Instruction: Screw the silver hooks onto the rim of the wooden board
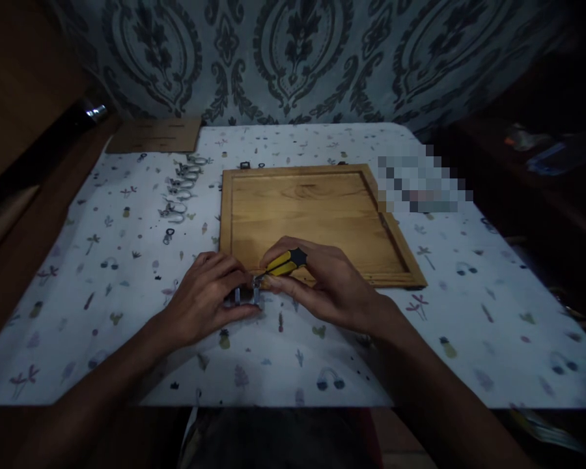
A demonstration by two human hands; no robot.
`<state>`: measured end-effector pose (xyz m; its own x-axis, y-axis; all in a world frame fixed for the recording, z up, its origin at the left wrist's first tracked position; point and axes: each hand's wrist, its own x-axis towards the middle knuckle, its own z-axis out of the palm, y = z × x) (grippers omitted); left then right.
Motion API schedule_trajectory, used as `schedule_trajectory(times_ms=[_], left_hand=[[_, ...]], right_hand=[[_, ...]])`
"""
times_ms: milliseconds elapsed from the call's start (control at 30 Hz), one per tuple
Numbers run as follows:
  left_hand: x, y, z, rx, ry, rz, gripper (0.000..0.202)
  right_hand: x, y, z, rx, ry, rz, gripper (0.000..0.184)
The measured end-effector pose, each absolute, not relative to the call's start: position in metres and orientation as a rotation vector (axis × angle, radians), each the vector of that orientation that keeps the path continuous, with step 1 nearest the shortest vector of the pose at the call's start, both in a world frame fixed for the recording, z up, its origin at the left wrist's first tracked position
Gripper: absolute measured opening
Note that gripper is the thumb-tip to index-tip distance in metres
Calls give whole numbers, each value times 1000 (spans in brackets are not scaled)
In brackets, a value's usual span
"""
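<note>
My right hand [329, 280] grips a short yellow-and-black screwdriver [282, 262] between thumb and fingers. The screwdriver slants, its tip down and left, at a small grey metal fitting [248, 296]. My left hand [209, 290] pinches this fitting at the near-left edge of the framed wooden panel [303, 221]. The fitting's exact kind is hard to make out, as fingers cover part of it. The panel lies flat on the table, with small dark metal pieces [245, 165] along its far edge.
Several shiny metal fittings [180, 189] lie in a row left of the panel. A flat cardboard piece [153, 135] rests at the far left. A pixelated patch hides something at the right. The table wears a printed white cloth [127, 260]; a patterned curtain [293, 58] hangs behind.
</note>
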<state>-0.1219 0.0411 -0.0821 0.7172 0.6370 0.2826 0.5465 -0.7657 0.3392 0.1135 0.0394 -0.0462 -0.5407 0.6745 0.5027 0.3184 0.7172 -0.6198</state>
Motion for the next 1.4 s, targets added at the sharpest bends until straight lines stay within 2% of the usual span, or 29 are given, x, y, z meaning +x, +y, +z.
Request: schedule_trajectory(times_ms=[133, 467, 1167, 1400], left_hand=[[-121, 40, -82, 2683, 951, 587, 34], [-122, 41, -82, 2706, 929, 598, 35], [-122, 41, -82, 2712, 944, 589, 34], [-121, 41, -83, 2703, 946, 601, 34]], right_hand=[[115, 36, -40, -768, -2002, 661, 5], [113, 33, -51, -867, -2028, 684, 11], [110, 35, -55, -781, -2074, 560, 7], [112, 34, -53, -720, -2128, 640, 8]])
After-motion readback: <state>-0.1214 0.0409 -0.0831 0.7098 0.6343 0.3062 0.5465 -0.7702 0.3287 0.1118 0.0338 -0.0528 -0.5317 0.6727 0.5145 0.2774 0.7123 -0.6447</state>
